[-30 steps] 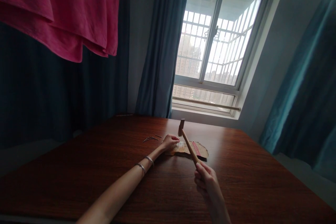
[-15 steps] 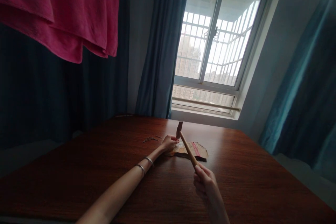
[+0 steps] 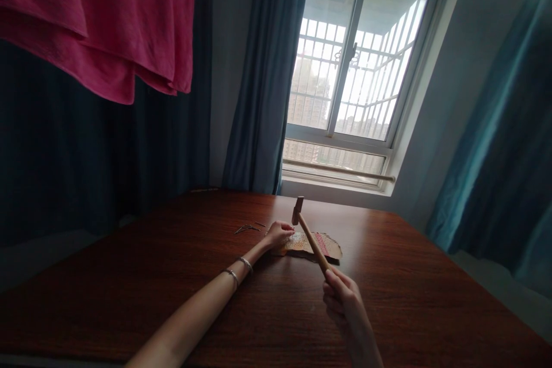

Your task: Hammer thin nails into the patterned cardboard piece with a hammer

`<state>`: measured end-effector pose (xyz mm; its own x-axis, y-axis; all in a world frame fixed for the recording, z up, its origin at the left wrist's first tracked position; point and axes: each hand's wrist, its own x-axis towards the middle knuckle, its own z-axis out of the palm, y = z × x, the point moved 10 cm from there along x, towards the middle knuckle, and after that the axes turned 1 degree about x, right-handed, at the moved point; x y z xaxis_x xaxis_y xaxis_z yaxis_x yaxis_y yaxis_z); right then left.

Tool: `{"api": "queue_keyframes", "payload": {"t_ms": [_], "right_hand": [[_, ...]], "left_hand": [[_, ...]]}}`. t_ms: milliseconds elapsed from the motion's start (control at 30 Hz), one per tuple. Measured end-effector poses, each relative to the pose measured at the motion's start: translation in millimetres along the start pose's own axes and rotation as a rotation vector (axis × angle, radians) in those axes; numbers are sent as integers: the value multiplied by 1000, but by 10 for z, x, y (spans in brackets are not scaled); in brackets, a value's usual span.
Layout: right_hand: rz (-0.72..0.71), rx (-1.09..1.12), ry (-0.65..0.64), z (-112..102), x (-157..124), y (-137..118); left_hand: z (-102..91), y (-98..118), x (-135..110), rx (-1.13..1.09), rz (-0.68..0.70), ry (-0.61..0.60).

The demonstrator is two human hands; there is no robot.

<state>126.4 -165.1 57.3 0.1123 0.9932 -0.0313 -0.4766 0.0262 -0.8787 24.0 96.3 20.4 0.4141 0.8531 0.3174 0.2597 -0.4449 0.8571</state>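
Note:
My right hand [image 3: 342, 293] is wrapped round the wooden handle of a hammer [image 3: 314, 246]. The hammer's metal head is raised a little above and to the right of my left fingertips. With finger and thumb pinched, my left hand [image 3: 280, 233] holds a thin nail [image 3: 294, 231] upright at the left part of a cardboard piece [image 3: 334, 248]. This cardboard lies on the table, patterned with many small dots and a pink-red band. Left of my hand lie several loose nails [image 3: 246, 229].
The brown wooden table [image 3: 181, 287] spreads out beneath both arms. A barred window [image 3: 345, 69] stands behind it, with blue curtains [image 3: 259, 80] at the sides. A pink cloth [image 3: 129, 23] hangs at the upper left.
My right hand and the hammer have shifted slightly right, so the hammer head is farther from the nail. My left hand stays in nearly the same place.

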Motion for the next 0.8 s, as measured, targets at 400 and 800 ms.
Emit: {"api": "queue_keyframes", "payload": {"t_ms": [400, 800], "right_hand": [[-318, -641, 649, -1348, -99, -344], [-293, -860, 696, -1716, -111, -354]], "left_hand": [[14, -9, 17, 58, -14, -13], [10, 9, 2, 101, -13, -9]]}}
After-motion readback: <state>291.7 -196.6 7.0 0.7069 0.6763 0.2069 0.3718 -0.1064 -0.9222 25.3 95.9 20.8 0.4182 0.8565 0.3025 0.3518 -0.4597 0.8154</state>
